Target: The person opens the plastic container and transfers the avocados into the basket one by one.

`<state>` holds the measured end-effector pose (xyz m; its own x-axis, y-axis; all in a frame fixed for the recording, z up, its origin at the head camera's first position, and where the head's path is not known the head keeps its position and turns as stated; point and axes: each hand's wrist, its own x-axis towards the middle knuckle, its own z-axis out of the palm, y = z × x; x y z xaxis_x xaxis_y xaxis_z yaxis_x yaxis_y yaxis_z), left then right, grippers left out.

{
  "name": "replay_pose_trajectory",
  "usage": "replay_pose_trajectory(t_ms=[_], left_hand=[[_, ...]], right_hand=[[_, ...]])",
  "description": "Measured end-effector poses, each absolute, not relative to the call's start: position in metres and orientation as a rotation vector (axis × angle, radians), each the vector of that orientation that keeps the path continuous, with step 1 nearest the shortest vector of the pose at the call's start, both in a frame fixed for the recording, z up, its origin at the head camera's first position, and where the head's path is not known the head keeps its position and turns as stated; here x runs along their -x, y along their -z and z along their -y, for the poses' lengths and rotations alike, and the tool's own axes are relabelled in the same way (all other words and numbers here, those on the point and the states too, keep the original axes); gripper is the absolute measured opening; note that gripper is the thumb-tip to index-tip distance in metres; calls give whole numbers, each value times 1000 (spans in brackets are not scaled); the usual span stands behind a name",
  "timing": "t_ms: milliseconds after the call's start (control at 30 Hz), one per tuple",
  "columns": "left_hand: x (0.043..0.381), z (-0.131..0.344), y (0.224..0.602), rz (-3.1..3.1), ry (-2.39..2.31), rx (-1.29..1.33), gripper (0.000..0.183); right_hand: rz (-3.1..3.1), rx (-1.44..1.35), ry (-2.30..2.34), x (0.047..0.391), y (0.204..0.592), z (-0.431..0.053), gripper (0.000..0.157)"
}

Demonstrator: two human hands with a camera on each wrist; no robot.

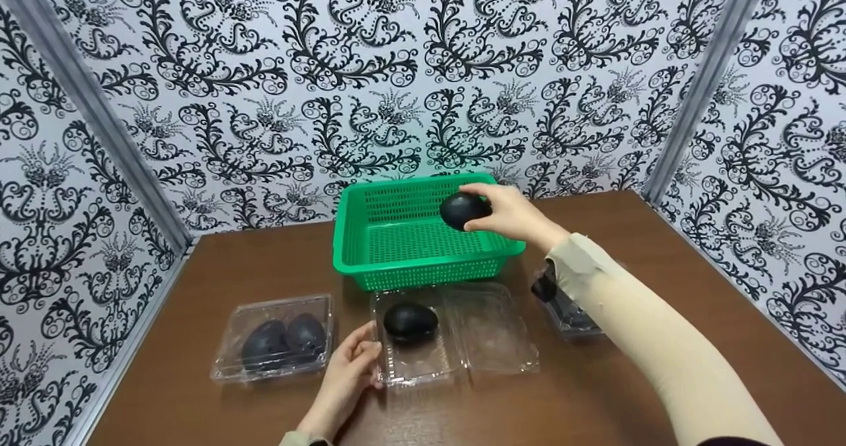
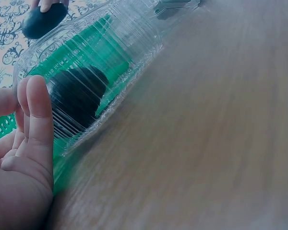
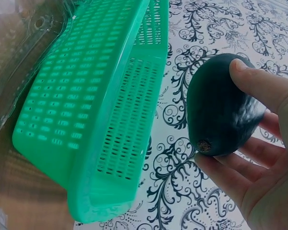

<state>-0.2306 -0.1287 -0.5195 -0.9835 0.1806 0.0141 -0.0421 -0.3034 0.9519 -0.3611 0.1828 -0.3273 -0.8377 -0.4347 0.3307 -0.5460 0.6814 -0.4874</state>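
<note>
My right hand [image 1: 505, 213] holds a dark avocado [image 1: 462, 211] above the green basket [image 1: 423, 275], thumb on one side and fingers on the other. The stem scar on this avocado [image 3: 218, 105] shows in the right wrist view. In front of the basket lies a clear plastic clamshell box [image 1: 423, 367], its lid [image 1: 499, 334] folded open to the right. One avocado [image 1: 410, 322] sits in its base. My left hand [image 1: 350, 367] grips the box's left edge; in the left wrist view its fingers [image 2: 38, 110] stand against the clear wall.
At the left stands a closed clear box [image 1: 225, 353] with two avocados [image 1: 284, 342] inside. Another clear box [image 1: 575, 324] with dark contents is at the right, partly hidden by my right sleeve [image 1: 634, 320]. Patterned walls [image 1: 423, 69] border the brown table [image 1: 264, 409].
</note>
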Motion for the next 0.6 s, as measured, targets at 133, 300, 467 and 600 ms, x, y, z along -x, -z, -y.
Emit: replay_pose_trajectory(t_ms=[133,300,467,600], left_hand=[[231,129,520,-1766,-2423,-183,60],[230,128,522,-1750,-2425,-185,60],[230,127,524,-1740,-2430,-198,59],[232,128,522,-1751,-2435,-207,59]], right_hand=[[2708,-774,-892,367,331,-182,71],[2733,-744,-927,372,335,-183,69],[2733,-714,-922,377,338,-182,68],[2715,-702,-917,383,340,-180,68]])
